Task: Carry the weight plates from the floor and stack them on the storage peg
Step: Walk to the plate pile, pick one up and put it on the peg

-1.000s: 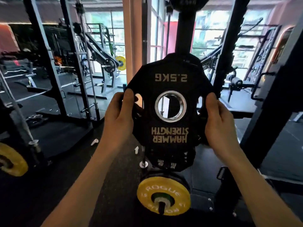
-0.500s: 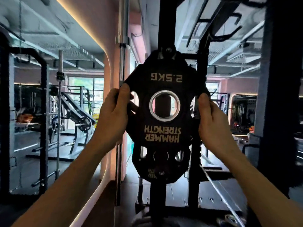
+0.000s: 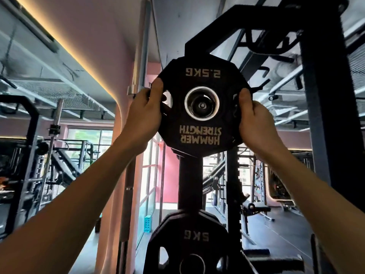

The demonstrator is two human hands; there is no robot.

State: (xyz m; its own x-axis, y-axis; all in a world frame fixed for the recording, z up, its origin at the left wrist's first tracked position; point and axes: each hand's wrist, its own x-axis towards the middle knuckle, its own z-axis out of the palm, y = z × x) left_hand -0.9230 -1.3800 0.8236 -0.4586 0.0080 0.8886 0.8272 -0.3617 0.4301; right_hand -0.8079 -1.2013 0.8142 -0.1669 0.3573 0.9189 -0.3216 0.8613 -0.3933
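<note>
A black 2.5 kg weight plate (image 3: 199,135) with upside-down "HAMMER STRENGTH" lettering is held up at head height in front of the rack's black upright (image 3: 190,184). My left hand (image 3: 143,115) grips its left edge and my right hand (image 3: 256,123) grips its right edge. The end of the storage peg (image 3: 201,105) shows through the plate's steel-ringed centre hole. Whether the plate is on the peg or just in front of it, I cannot tell.
A black 5 kg plate (image 3: 189,244) hangs on a lower peg of the same upright. A steel barbell (image 3: 136,95) stands upright to the left by the pink wall. A thick black rack post (image 3: 325,115) rises on the right. Gym machines fill the left background.
Both hands have raised the 2.5 kg plate from near floor level up the rack; the peg's end now lines up with the centre hole, and my view has tilted upward.
</note>
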